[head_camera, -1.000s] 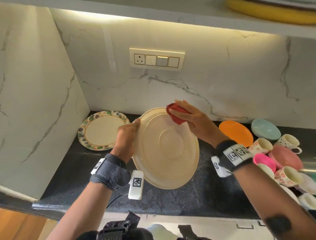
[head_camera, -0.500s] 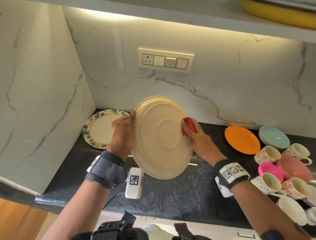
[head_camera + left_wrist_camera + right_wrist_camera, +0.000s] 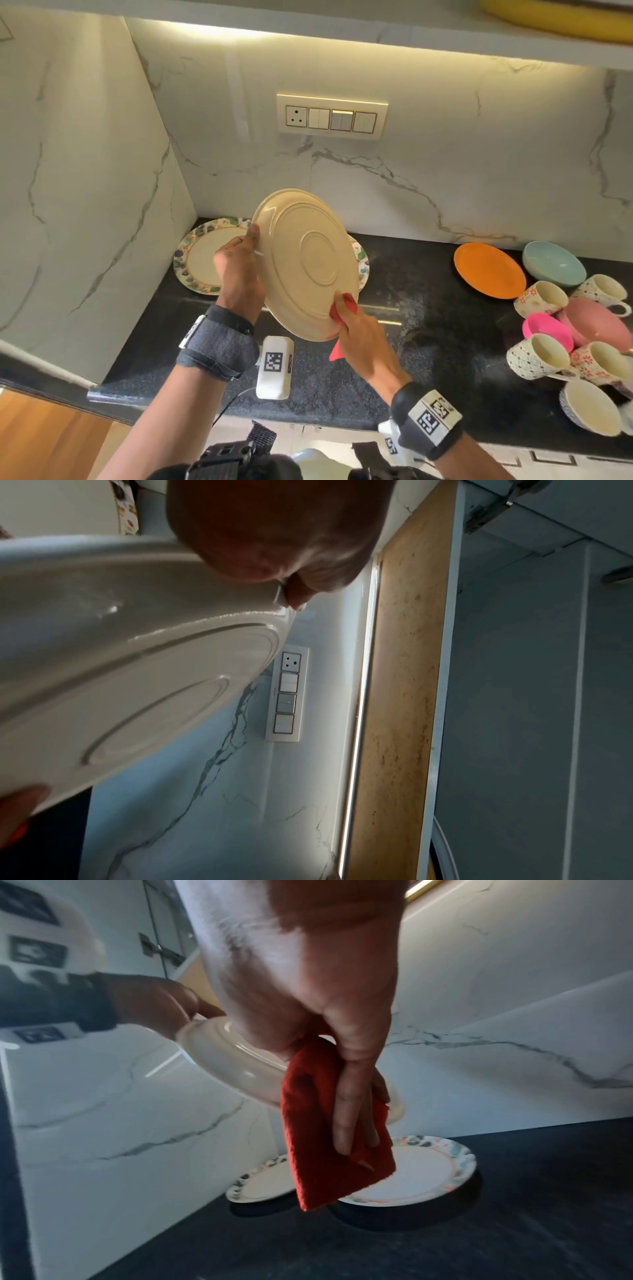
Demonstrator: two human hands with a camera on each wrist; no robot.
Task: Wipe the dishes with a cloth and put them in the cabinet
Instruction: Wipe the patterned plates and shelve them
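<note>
A cream plate (image 3: 305, 263) is held tilted above the black counter, its ringed underside facing me. My left hand (image 3: 239, 260) grips its left rim, thumb on the underside. My right hand (image 3: 356, 329) holds a red cloth (image 3: 344, 310) against the plate's lower right rim. In the right wrist view the red cloth (image 3: 329, 1123) hangs folded from the fingers (image 3: 349, 1118), wrapped over the edge of the cream plate (image 3: 219, 1053). In the left wrist view the cream plate (image 3: 120, 669) fills the left side under my left hand (image 3: 274, 534).
Two floral-rimmed plates (image 3: 205, 257) lie on the counter (image 3: 411, 359) beneath the held plate. An orange plate (image 3: 489, 270), a pale blue bowl (image 3: 553, 263), pink bowls and several patterned mugs (image 3: 537, 356) crowd the right. A yellow dish (image 3: 561, 17) sits on the shelf above. A switch panel (image 3: 332, 118) is on the wall.
The plate has risen and tilted further. My right hand has slid the red cloth from the top rim, down the right side, to the lower right rim.
</note>
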